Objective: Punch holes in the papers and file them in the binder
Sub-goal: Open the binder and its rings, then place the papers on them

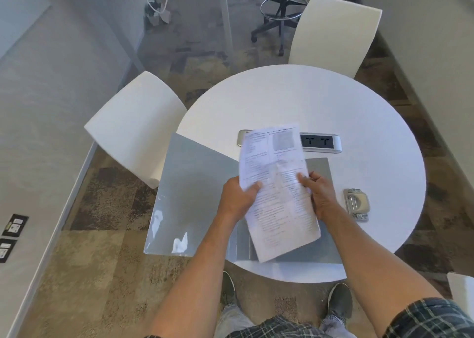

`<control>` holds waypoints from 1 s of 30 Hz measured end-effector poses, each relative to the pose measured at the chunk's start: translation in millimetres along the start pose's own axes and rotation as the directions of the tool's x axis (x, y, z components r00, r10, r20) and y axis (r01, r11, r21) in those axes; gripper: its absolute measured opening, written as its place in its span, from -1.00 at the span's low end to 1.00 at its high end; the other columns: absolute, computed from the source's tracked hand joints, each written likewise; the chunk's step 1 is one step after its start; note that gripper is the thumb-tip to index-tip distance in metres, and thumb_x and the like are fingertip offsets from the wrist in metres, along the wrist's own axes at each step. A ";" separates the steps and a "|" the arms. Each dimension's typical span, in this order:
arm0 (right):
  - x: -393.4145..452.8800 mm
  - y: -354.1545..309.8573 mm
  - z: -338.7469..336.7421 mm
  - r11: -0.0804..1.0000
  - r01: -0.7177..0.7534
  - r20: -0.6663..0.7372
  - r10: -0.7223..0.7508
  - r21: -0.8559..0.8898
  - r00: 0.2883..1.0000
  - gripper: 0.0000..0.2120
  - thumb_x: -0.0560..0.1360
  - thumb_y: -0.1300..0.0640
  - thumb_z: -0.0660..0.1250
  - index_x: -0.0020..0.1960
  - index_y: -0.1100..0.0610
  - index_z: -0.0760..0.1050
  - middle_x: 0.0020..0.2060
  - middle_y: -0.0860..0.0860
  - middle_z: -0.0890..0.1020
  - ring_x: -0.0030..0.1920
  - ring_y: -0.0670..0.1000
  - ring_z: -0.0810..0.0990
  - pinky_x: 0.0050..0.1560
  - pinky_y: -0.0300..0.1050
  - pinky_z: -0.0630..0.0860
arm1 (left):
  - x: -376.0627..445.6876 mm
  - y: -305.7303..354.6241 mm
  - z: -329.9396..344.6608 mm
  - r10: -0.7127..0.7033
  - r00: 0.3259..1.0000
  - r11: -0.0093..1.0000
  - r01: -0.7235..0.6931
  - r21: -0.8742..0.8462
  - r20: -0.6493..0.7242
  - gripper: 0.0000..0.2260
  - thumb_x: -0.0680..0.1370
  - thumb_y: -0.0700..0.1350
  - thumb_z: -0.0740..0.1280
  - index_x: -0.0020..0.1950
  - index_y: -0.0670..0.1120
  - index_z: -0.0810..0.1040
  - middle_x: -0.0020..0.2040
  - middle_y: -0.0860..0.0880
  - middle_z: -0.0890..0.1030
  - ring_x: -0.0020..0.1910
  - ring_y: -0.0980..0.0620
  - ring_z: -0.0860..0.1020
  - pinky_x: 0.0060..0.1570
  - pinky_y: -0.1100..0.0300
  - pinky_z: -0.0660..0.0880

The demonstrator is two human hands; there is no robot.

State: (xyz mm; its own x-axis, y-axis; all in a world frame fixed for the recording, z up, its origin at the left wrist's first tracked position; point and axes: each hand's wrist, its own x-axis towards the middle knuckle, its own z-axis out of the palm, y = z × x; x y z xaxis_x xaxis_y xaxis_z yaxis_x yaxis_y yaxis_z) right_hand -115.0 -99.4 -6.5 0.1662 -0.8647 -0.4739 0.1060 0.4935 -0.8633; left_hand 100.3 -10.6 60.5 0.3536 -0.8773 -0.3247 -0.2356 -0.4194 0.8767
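Note:
I hold a stack of printed papers [278,191] up over the open grey binder [195,196], which lies flat on the round white table [320,101] with its left cover hanging past the table's edge. My left hand [238,199] grips the stack's left edge, thumb on top. My right hand [320,194] grips its right edge. The binder's rings are hidden under the papers. A metal hole punch [356,204] sits on the table just right of my right hand.
A power socket strip [320,143] is set into the table behind the papers. White chairs stand at the far left [136,130] and far right [336,35] of the table. My shoes are below the table's near edge.

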 end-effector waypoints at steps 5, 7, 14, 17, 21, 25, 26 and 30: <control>3.2 23.3 36.0 0.867 0.143 -0.019 -0.172 -0.477 0.985 -0.41 0.45 0.02 0.58 0.40 0.08 0.44 0.20 0.01 0.52 0.12 0.00 0.58 0.12 -0.06 0.55 | -2.3 13.1 -14.4 0.010 0.988 0.989 0.012 0.144 -0.151 -0.85 0.56 -0.11 0.38 -0.11 -0.15 0.71 -0.20 -0.09 0.73 -0.17 -0.11 0.70 -0.17 0.01 0.63; -9.0 18.9 51.4 0.854 0.274 0.068 -0.272 -0.442 0.960 -0.51 0.43 -0.04 0.57 0.31 0.02 0.55 0.20 -0.05 0.60 0.13 -0.03 0.60 0.14 -0.02 0.56 | -4.8 21.1 -21.1 0.048 0.986 0.978 -0.015 0.206 -0.158 -0.83 0.56 -0.12 0.34 -0.12 -0.17 0.68 -0.21 -0.11 0.72 -0.21 -0.13 0.68 -0.25 0.07 0.60; -40.3 -5.1 86.0 0.916 0.397 0.318 -0.362 -0.051 0.876 -0.51 0.48 -0.04 0.49 0.31 0.21 0.59 0.13 0.01 0.72 -0.04 0.14 0.67 0.01 0.02 0.63 | -15.7 52.5 -25.3 0.162 0.983 0.955 -0.136 0.262 -0.080 -0.83 0.53 0.02 0.33 0.03 0.05 0.69 -0.23 0.10 0.69 -0.23 0.15 0.64 -0.25 0.24 0.53; -45.7 -9.7 84.9 0.934 0.351 0.303 -0.352 0.059 0.886 -0.28 0.39 -0.33 0.49 0.35 0.14 0.54 0.12 0.03 0.70 0.11 0.03 0.67 0.03 -0.06 0.61 | -18.7 53.3 -14.9 0.212 0.973 0.966 -0.223 0.133 0.093 -0.59 0.52 0.33 0.30 0.19 0.10 0.63 -0.10 0.09 0.69 -0.10 0.08 0.65 -0.06 0.12 0.62; -39.2 -4.2 63.7 0.958 0.172 0.312 -0.240 0.230 0.919 -0.25 0.40 -0.41 0.42 0.39 0.08 0.55 0.30 0.20 0.63 0.33 0.27 0.57 0.34 0.24 0.51 | -9.8 30.6 5.0 0.178 0.964 0.950 -0.221 0.222 0.195 -0.40 0.54 0.47 0.08 0.23 0.07 0.61 0.07 0.06 0.66 0.03 0.03 0.61 0.14 -0.06 0.57; -36.7 2.3 31.2 0.955 -0.059 0.337 -0.045 0.291 0.940 -0.42 0.47 0.05 0.43 0.43 0.25 0.49 0.33 0.32 0.58 0.27 0.35 0.59 0.28 0.27 0.54 | -10.4 13.3 17.1 0.030 0.969 0.952 -0.103 0.288 0.245 -0.54 0.57 0.24 0.33 0.40 0.06 0.54 0.12 0.03 0.58 0.07 0.06 0.57 0.17 0.10 0.53; -35.3 5.5 22.6 0.966 -0.058 0.264 -0.010 0.251 0.964 -0.53 0.47 0.17 0.39 0.36 0.27 0.54 0.26 0.31 0.63 0.18 0.33 0.64 0.16 0.22 0.62 | -10.2 7.6 19.8 0.016 0.964 0.953 -0.095 0.287 0.266 -0.56 0.56 0.21 0.37 0.38 0.06 0.55 0.10 0.04 0.58 0.05 0.07 0.58 0.13 0.15 0.53; -28.5 20.1 -5.8 0.992 -0.087 0.042 0.084 0.087 0.996 -0.70 0.51 0.41 0.34 0.22 0.29 0.61 0.13 0.31 0.69 0.09 0.37 0.68 0.05 0.21 0.66 | 0.9 -24.5 27.3 0.019 0.990 0.946 -0.062 0.319 0.137 -0.70 0.55 0.10 0.42 0.21 0.00 0.63 0.14 0.03 0.52 0.05 0.09 0.58 0.11 0.17 0.56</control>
State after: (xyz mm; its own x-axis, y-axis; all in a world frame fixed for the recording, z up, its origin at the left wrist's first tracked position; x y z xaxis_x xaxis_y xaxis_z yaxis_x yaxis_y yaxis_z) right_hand -123.2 -65.4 -11.4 0.2160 -0.8157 -0.5366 0.1760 0.5731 -0.8004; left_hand 81.7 -7.5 29.1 0.2216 -0.9088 -0.3536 -0.5340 -0.4165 0.7358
